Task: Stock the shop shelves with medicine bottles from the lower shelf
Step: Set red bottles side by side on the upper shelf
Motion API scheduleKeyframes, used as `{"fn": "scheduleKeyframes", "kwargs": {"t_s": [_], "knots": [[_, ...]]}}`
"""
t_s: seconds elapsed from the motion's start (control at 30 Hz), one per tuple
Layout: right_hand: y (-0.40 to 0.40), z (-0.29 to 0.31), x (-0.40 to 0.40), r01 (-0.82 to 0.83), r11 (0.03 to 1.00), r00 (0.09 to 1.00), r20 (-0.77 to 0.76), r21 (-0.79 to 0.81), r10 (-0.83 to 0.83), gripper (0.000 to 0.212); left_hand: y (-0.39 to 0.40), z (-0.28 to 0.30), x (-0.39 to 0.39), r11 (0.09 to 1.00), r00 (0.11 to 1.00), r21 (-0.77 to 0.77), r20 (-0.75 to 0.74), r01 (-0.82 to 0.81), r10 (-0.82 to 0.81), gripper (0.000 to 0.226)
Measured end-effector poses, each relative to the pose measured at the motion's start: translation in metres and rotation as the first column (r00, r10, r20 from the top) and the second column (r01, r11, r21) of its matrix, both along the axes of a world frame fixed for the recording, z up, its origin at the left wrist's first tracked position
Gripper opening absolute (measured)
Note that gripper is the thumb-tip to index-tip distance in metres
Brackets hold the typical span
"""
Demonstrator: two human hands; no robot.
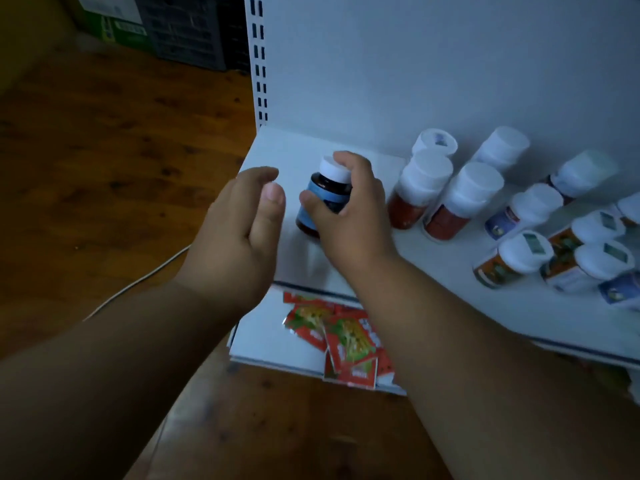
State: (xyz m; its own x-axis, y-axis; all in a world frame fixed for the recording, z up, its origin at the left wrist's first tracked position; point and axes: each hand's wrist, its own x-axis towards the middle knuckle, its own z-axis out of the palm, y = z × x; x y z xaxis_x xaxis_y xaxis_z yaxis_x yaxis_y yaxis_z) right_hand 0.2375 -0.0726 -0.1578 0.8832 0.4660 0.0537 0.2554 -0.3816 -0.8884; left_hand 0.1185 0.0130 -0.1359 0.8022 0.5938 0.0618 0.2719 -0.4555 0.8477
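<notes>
Nearest, on the lower shelf [277,344], red sachets [346,344] lie in a loose heap under the right forearm. Above them, on the upper shelf [294,147], the right hand [349,209] grips a dark bottle [318,202] with a blue label and white cap; its fingers [346,161] curl over the cap and its thumb presses the label. The bottle stands near the shelf's left end, its base at or just above the surface; I cannot tell which. The left hand [242,226] hovers just beside it, fingers relaxed and holding nothing. Further right stand white-capped bottles [446,199], some close to the right wrist.

The risk, as I judge it: a grip mostly on the cap could let the bottle tip on release, and a careless withdrawal could knock the neighbouring row over.
</notes>
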Motion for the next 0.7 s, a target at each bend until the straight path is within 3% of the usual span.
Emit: {"fn": "scheduleKeyframes", "kwargs": {"t_s": [0.17,0.27,0.47,0.6,0.7], "knots": [[-0.046,0.05,-0.069,0.12,0.977,0.919,-0.391,0.179,-0.041,0.051,-0.026,0.045,-0.049,0.998,0.991,-0.036,-0.117,0.056,-0.06,0.064],[-0.08,0.106,-0.121,0.218,0.946,0.85,-0.523,0.238,-0.065,0.045,-0.06,0.093,-0.088,0.982,0.975,-0.109,-0.139,0.158,-0.172,0.062],[-0.173,0.233,-0.198,0.378,0.888,0.783,-0.602,0.262,-0.156,0.007,-0.141,0.214,-0.16,0.903,0.936,-0.326,-0.114,0.281,-0.332,0.038],[-0.248,0.315,-0.22,0.313,0.926,0.858,-0.48,0.212,-0.18,0.018,-0.193,0.288,-0.176,0.809,0.854,-0.397,-0.104,0.434,-0.51,0.062],[-0.3,0.367,-0.229,0.329,0.917,0.89,-0.398,0.224,-0.222,0.031,-0.231,0.338,-0.166,0.735,0.753,-0.3,-0.075,0.608,-0.654,0.072]]}}
